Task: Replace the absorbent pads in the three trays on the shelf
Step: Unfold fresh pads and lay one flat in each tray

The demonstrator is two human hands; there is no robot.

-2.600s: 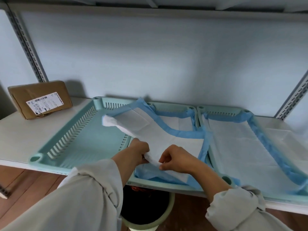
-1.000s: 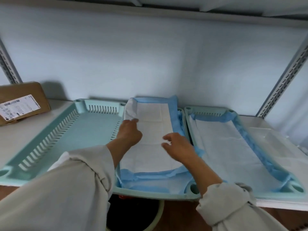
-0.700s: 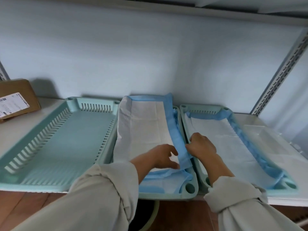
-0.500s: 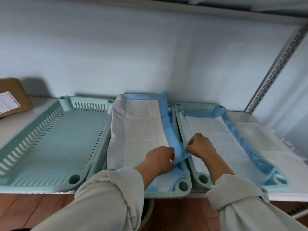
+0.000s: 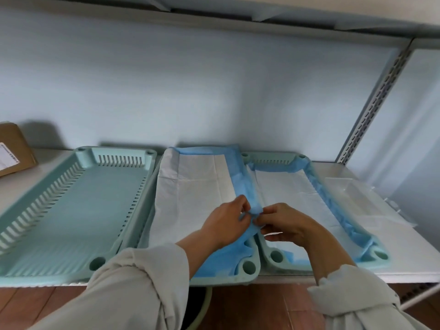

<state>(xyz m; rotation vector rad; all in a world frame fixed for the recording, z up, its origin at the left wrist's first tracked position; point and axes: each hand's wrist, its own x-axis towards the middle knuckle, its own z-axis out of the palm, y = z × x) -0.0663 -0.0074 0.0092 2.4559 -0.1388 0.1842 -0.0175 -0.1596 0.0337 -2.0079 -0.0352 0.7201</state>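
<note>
Blue edging of the fresh pad [image 5: 197,194] in the middle tray [image 5: 250,266] is pinched by my left hand [image 5: 226,225] and right hand [image 5: 285,222]; next, I reckon, spreading it flat.

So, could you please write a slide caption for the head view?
Both hands, left and right, pinch the blue edge of the middle tray's pad; left tray bare.

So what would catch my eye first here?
Probably the two hands, left hand and right hand, pinching the blue edge of the middle pad between the trays. Beside it, the left tray lies bare, while the right pad already lines its tray.
</note>
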